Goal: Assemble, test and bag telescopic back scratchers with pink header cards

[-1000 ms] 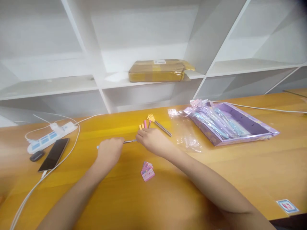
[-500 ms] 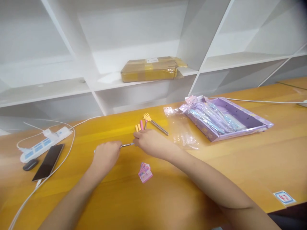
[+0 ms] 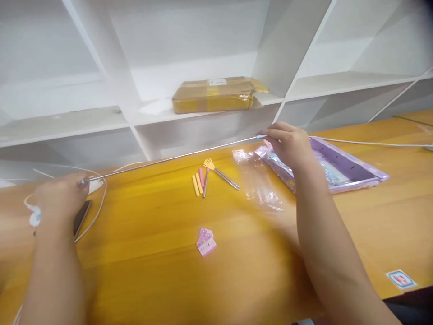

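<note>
Taped cardboard box (image 3: 213, 96) on white shelf (image 3: 152, 118); dark slab (image 3: 82, 218), probably phone, on wooden table (image 3: 142, 271); blue-bordered sticker (image 3: 401, 279) at right.

The rod (image 3: 176, 156) looks like metal, smooth and shiny. The surface (image 3: 152, 253) is wood-grained, smooth, with a soft sheen. Towards its back edge, the yellow sticks (image 3: 195, 185) look like matt plastic, and the clear wrappers (image 3: 257, 180) are glossy, crinkled film. The box (image 3: 203, 97) is brown cardboard under glossy tape; the shelving (image 3: 162, 118) looks smooth, matt white.
</note>
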Action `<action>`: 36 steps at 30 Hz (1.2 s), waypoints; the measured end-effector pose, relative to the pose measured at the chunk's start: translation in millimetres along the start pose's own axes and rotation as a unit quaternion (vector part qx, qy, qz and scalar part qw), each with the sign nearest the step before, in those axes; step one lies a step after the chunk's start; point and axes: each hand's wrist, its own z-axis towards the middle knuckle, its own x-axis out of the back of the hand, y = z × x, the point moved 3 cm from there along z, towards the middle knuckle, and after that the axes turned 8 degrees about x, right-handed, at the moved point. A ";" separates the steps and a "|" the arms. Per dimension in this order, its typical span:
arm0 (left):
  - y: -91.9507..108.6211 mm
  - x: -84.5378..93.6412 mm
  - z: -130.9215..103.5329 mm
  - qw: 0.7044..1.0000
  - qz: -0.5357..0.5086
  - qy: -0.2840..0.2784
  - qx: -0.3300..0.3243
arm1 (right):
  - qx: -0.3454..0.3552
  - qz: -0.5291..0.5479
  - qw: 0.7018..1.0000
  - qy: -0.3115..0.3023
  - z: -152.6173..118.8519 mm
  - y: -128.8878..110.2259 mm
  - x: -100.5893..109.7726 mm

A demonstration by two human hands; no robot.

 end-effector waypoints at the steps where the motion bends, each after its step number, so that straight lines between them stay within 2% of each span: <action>1: 3.5 0.6 -3.0 1.000 0.016 0.014 -0.003 | -0.003 -0.001 1.000 0.000 -0.9 0.4 0.8; 3: 10.8 1.6 -8.1 0.999 0.046 0.027 -0.014 | -0.019 -0.010 1.000 0.006 -0.5 -3.6 2.2; 7: 14.6 2.6 -10.4 0.997 0.064 0.016 -0.029 | -0.070 -0.049 0.996 0.006 2.2 -9.6 5.8; 12: 15.1 3.9 -13.2 0.996 0.070 0.032 -0.040 | -0.070 -0.048 0.996 -0.007 2.0 -4.5 10.8; 15: 22.5 4.9 -17.4 0.995 0.073 0.022 -0.069 | -0.079 -0.058 0.995 0.023 2.8 -1.1 16.0; 17: 28.5 6.8 -19.7 0.994 0.086 0.020 -0.060 | -0.095 -0.072 0.991 0.056 4.3 -2.3 20.9; 20: 43.4 10.5 -27.3 0.994 0.096 0.018 -0.055 | -0.086 -0.082 0.991 0.067 9.5 -15.2 24.6; 23: 68.3 14.8 -47.8 0.990 0.097 0.029 -0.094 | -0.048 -0.097 0.994 0.027 17.3 -47.2 18.0; 25: 89.1 13.6 -68.3 0.986 0.081 0.004 -0.144 | -0.015 -0.111 0.994 -0.021 20.8 -81.4 5.7; 26: 98.4 11.3 -78.8 0.986 0.075 -0.017 -0.146 | 0.004 -0.115 0.992 -0.052 20.9 -102.1 -3.1; 29: 123.5 2.5 -107.1 0.984 0.064 -0.029 -0.161 | 0.081 -0.091 0.979 -0.166 12.0 -170.0 -38.5; 32: 141.8 -10.9 -126.5 0.971 0.044 -0.081 -0.221 | 0.166 -0.040 0.955 -0.244 -8.2 -223.1 -77.5; 34: 149.6 -19.1 -134.5 0.957 0.031 -0.124 -0.259 | 0.182 -0.010 0.944 -0.276 -22.2 -236.2 -98.1; 36: 155.4 -25.9 -140.7 0.948 0.015 -0.159 -0.276 | 0.178 0.015 0.939 -0.295 -33.5 -232.7 -109.0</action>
